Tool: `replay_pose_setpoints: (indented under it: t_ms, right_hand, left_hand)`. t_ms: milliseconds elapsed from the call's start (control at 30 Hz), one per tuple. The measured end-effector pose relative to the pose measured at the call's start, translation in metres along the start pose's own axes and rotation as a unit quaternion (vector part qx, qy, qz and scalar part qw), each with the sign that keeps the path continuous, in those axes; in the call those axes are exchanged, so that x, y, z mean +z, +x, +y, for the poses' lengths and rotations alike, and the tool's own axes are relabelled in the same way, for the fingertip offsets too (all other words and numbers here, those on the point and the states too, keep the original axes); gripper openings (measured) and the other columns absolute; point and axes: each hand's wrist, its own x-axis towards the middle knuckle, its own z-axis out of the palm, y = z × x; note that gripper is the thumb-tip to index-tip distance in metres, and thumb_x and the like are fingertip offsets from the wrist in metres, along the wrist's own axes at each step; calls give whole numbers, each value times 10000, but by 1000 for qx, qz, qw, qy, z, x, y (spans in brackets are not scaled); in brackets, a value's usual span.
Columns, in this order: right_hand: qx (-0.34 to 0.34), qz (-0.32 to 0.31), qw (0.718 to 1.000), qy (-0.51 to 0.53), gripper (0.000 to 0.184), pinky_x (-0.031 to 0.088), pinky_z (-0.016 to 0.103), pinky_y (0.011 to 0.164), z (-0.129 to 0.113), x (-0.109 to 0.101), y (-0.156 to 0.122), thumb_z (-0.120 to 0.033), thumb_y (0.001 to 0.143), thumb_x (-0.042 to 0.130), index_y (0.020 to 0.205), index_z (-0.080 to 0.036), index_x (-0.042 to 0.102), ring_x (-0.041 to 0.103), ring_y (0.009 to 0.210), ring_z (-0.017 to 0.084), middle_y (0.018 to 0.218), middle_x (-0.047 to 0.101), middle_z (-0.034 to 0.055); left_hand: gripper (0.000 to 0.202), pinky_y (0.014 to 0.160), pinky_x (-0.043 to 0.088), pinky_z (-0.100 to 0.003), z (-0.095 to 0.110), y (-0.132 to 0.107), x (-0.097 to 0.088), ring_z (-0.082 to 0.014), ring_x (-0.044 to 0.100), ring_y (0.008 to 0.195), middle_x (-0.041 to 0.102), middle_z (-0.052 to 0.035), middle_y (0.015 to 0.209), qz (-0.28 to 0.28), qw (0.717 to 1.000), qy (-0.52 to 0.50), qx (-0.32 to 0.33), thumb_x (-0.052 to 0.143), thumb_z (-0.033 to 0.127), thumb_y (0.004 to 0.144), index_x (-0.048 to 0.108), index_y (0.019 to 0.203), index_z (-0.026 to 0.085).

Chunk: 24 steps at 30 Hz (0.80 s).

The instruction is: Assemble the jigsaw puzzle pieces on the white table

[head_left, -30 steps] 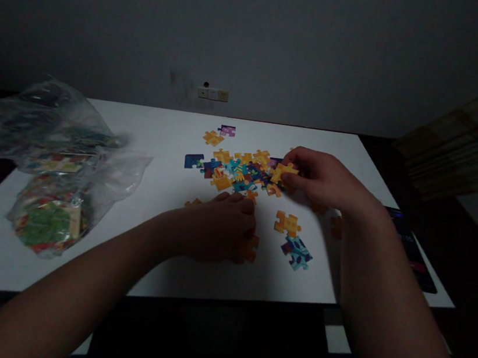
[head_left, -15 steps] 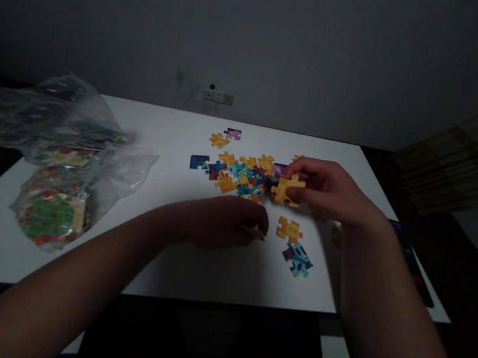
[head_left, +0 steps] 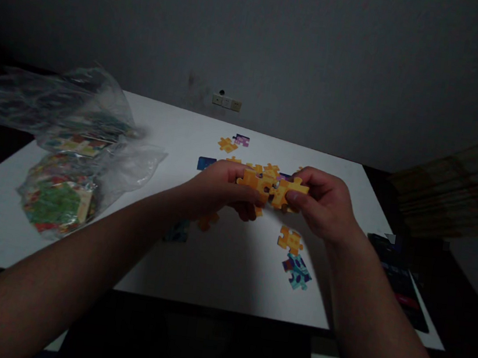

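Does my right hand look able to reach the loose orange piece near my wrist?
Probably yes: the loose orange piece lies uncovered beside the right hand, though it is pinching a second piece.

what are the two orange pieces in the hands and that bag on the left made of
The orange pieces look like printed cardboard with a matte finish: flat, with cut tabs and no glare. The bag looks like thin clear plastic, glossy: it is crinkled, catches highlights, and colourful contents show through.
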Motion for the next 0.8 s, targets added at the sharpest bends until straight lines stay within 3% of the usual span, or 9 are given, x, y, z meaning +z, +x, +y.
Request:
replay_pose_setpoints:
  t_ms: [267, 467, 700, 800]
  right_hand:
    - [31, 1, 999, -42, 406, 393, 296, 516, -5, 6, 0, -523, 791, 955, 808, -267, 640, 489, 574, 144, 685, 590, -28]
    - [34, -1, 998, -58, 388, 389, 309, 533, -7, 7, 1, -520, 832, 912, 798, -269, 619, 472, 577, 146, 664, 553, -32]
    - [42, -17, 997, -60, 349, 395, 308, 534, -5, 6, 1, -452, 846, 896, 805, -262, 607, 502, 562, 143, 667, 574, -32]
    - [34, -34, 997, -59, 316, 430, 308, 557, -4, 2, 2, -438, 863, 879, 830, -251, 625, 555, 598, 151, 718, 643, -9]
  left_hand:
    - [180, 710, 665, -333, -2, -1, -2, -166, 763, 699, 824, -97, 871, -7, 1000, 20, 18, 741, 305, 921, 740, 987, 138]
    - [283, 742, 681, -341, -6, -1, -4, -194, 808, 813, 853, -164, 1009, -13, 994, 95, 46, 647, 360, 1008, 748, 1117, 119]
    - [238, 736, 657, -332, -6, 0, -5, -171, 777, 746, 834, -118, 918, -11, 997, 73, 32, 709, 376, 976, 725, 1016, 142]
    - [324, 682, 601, -315, -6, 3, -10, -164, 741, 719, 811, -95, 872, 7, 986, 159, 47, 653, 463, 1022, 734, 946, 159]
